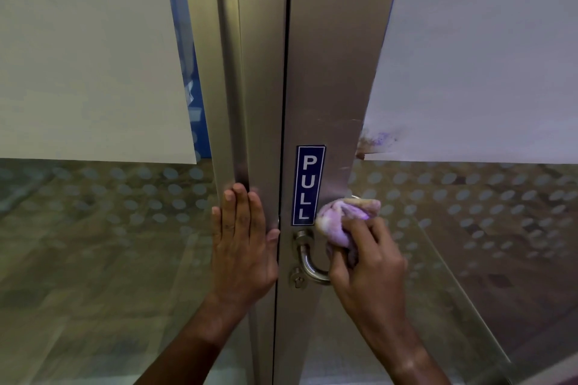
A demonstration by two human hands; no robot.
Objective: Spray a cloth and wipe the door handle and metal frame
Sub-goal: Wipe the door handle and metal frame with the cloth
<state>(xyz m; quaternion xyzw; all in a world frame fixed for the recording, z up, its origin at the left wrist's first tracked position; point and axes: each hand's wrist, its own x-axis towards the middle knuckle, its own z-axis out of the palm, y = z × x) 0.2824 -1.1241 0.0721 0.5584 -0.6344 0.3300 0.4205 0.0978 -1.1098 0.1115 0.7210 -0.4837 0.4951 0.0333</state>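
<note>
Dim, even light; soft focus; wide-angle bending at edges.

The metal frame looks brushed and satin, smudged near the glossy blue PULL sticker. The door handle is polished, shiny metal. The cloth is soft, fuzzy lilac fabric. The glass panels carry frosted dots and matt film.

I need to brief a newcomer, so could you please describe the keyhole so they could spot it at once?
Find the metal frame right of the dark centre seam, with its blue PULL sign. Below it curves the door handle. The keyhole is the small round lock beside the handle's lower bend.
</note>
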